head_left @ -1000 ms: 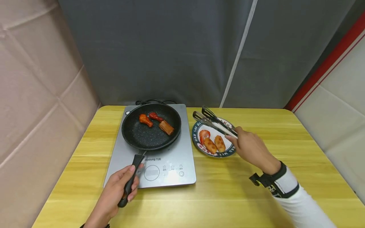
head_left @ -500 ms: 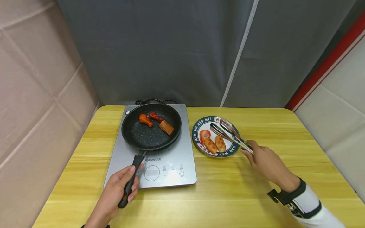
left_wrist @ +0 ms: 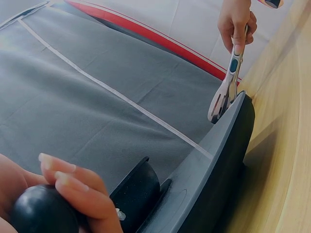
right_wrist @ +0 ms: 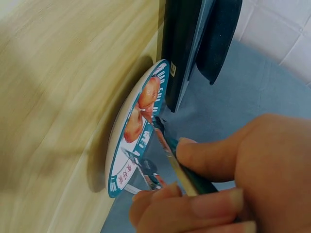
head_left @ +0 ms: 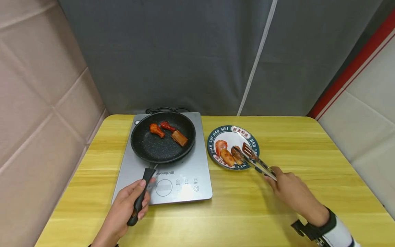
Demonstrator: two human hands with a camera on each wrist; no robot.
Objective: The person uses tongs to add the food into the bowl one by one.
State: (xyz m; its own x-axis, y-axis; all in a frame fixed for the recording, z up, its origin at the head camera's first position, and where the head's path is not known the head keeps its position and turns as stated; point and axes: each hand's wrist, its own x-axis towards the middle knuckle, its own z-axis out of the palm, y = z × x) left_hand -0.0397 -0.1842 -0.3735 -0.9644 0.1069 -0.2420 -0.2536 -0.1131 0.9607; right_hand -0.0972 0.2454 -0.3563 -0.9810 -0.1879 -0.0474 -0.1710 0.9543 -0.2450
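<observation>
My left hand (head_left: 124, 206) grips the black handle of a frying pan (head_left: 151, 147) on the induction cooker (head_left: 182, 188). Two small drumsticks (head_left: 156, 130) and a brown rib piece (head_left: 179, 138) lie in the pan. My right hand (head_left: 294, 195) holds metal tongs (head_left: 259, 165), their arms spread apart. The tongs reach over the right side of a patterned plate (head_left: 219, 132). One tip overlaps the right-hand browned chicken wing piece (head_left: 238, 159); whether it touches is unclear. Beside that lie another browned wing piece (head_left: 227, 157) and a red-and-white slice (head_left: 220, 145).
The cooker and plate stand on a yellow wooden table (head_left: 197, 226). A grey curtain (head_left: 172, 58) rises behind its back edge. A black cord (head_left: 166, 109) lies behind the cooker, and pale padded walls (head_left: 46, 113) flank the table.
My right hand has drawn back toward the right and front. The tongs have swung down from above the plate to its right-hand wing piece. The left hand and pan stay in place.
</observation>
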